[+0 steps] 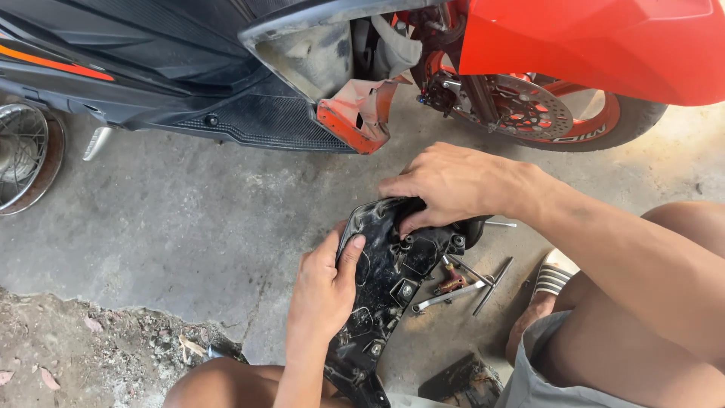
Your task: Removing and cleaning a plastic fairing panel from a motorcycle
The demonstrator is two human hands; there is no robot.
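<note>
**Black panel held in both hands beside a red scooter**

Item 1, nearest: a bare knee (pixel 219 385) is showing at the bottom edge, with grey shorts (pixel 544 378) at lower right.

Item 2: the black panel (pixel 389 283), a long moulded plastic piece with screw bosses, is running from the lap up toward the middle of the view, tilted, its inner side facing up.

Item 3: the left hand (pixel 325 291) is gripping the panel's left edge, thumb pressing on the inner face, fingers wrapping behind.

Item 4: the right hand (pixel 453 185) is closing over the panel's upper end, fingers curling onto its rim.

Item 5: tools (pixel 464 283), among them a T-handle wrench and a small red-handled piece, are lying on the concrete floor (pixel 189 234) just right of the panel, near a striped sandal (pixel 555 276).

Item 6: rubble and dry leaves (pixel 83 351) are lying at lower left.

Item 7, farthest: the scooter (pixel 589 45) is standing across the top, red front bodywork over a wheel with a brake disc (pixel 529 109), a black footboard (pixel 264 121) to the left, a broken orange fairing piece (pixel 359 113) hanging between them. A spoked wheel (pixel 23 155) is showing at the left edge.
</note>
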